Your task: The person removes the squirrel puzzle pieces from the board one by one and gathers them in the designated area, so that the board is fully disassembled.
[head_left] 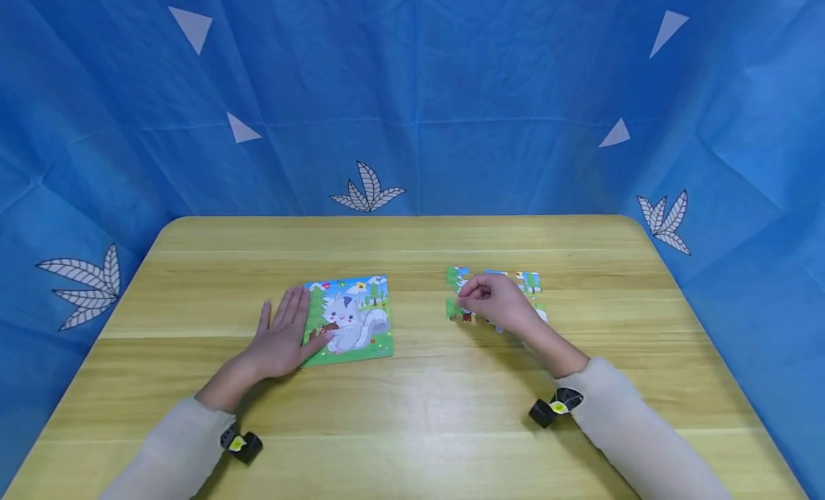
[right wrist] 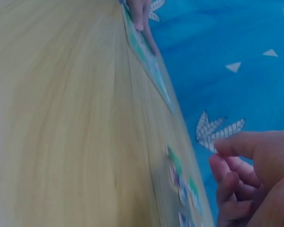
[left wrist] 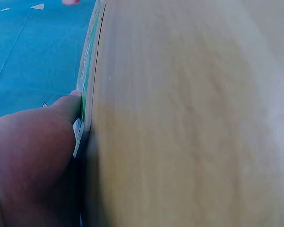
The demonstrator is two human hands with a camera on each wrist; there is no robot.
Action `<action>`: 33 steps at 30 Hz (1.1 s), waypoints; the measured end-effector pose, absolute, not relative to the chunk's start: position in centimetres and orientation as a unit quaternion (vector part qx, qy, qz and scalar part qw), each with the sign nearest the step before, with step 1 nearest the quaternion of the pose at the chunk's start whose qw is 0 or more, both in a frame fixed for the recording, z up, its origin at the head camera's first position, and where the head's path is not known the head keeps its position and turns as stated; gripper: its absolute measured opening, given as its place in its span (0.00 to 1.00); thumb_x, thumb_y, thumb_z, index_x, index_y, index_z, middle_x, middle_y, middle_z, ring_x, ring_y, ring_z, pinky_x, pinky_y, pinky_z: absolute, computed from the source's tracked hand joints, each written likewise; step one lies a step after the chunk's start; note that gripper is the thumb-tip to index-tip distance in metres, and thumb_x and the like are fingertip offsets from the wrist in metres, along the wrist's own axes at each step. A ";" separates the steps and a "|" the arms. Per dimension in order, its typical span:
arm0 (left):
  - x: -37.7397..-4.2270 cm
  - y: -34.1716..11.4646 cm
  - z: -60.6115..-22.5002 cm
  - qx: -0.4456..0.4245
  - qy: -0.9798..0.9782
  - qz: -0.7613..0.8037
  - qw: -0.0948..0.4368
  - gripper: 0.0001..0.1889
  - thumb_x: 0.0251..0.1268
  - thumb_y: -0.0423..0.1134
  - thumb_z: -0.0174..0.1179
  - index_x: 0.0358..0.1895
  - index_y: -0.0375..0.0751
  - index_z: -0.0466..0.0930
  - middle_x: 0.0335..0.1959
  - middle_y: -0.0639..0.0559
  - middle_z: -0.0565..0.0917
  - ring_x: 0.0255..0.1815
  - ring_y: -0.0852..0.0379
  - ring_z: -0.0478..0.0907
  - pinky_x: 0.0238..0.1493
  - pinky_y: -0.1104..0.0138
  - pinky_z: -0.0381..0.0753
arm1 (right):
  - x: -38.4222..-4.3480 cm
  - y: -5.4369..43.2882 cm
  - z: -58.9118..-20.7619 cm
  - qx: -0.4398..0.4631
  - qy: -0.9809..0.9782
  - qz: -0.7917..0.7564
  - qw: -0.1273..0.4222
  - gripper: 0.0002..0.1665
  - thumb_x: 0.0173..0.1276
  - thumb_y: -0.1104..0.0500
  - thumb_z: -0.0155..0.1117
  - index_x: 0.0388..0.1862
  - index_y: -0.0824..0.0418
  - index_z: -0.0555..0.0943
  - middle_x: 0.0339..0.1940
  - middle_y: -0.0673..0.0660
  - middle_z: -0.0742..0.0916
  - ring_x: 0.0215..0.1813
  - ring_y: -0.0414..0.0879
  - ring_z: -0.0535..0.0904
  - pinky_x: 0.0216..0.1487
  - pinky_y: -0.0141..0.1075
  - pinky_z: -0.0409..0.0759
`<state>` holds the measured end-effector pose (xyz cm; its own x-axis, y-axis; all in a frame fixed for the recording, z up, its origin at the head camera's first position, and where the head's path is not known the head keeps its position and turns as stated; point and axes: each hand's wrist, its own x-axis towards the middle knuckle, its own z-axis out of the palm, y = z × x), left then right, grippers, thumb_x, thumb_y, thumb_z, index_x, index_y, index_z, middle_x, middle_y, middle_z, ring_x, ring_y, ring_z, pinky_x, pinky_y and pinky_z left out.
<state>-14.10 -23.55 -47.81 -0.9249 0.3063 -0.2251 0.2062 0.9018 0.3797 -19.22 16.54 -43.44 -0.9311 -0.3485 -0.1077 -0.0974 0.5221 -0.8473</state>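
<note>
On the left half of the table lies a picture puzzle board (head_left: 369, 306) with a white squirrel, trees and flowers on it. My left hand (head_left: 282, 342) rests on its left side, fingers straight and thumb spread over the lower part. Toward the right lie loose puzzle pieces (head_left: 531, 281), set out with gaps and partly hidden by my right hand (head_left: 505, 303). That hand hovers over them with curled fingers, thumb tip close to the index finger. In the right wrist view nothing shows between its fingertips (right wrist: 219, 144), and the pieces (right wrist: 180, 184) lie below.
The wooden table (head_left: 412, 421) ends at the back against a blue curtain (head_left: 419, 106) with white triangles and leaf prints. Small black wrist cameras (head_left: 543, 412) hang from both light sleeves (head_left: 631, 421). Bare wood separates the board from the loose pieces.
</note>
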 end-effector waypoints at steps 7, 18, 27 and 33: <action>-14.0 -23.4 -47.6 0.126 0.964 0.179 0.150 0.52 0.78 0.67 0.41 0.81 0.31 0.26 0.82 0.37 0.26 0.82 0.40 0.21 0.73 0.39 0.17 | -19.6 12.8 -43.6 -0.183 0.845 -0.475 0.162 0.04 0.69 0.61 0.71 0.40 0.60 0.86 0.32 0.53 0.86 0.30 0.46 0.78 0.30 0.34 0.75; -14.1 -23.6 -47.7 0.126 0.964 0.184 0.142 0.53 0.77 0.67 0.43 0.81 0.30 0.27 0.83 0.36 0.28 0.82 0.39 0.23 0.73 0.39 0.18 | -19.6 5.5 -44.9 -0.256 0.826 -0.458 0.205 0.11 0.65 0.63 0.74 0.46 0.63 0.86 0.32 0.50 0.84 0.33 0.41 0.77 0.37 0.32 0.76; -14.0 -23.4 -47.0 0.134 0.963 0.194 0.128 0.53 0.76 0.67 0.46 0.81 0.28 0.33 0.82 0.32 0.34 0.83 0.36 0.28 0.74 0.36 0.23 | -19.3 3.0 -45.8 -0.254 0.849 -0.424 0.184 0.12 0.64 0.62 0.76 0.45 0.60 0.86 0.29 0.47 0.82 0.31 0.39 0.76 0.38 0.30 0.75; -13.9 -23.0 -45.3 0.131 0.967 0.173 0.133 0.51 0.76 0.62 0.52 0.80 0.24 0.40 0.82 0.30 0.41 0.82 0.32 0.35 0.74 0.33 0.33 | -19.0 2.5 -46.2 -0.249 0.868 -0.393 0.172 0.10 0.65 0.61 0.75 0.44 0.58 0.86 0.27 0.46 0.81 0.29 0.38 0.75 0.36 0.31 0.73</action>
<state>-13.95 -22.98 -45.33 -0.9304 0.2999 -0.2109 0.2079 0.9054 0.3702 -19.04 2.50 -46.18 -0.8163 -0.5683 -0.1032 -0.2979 0.5674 -0.7677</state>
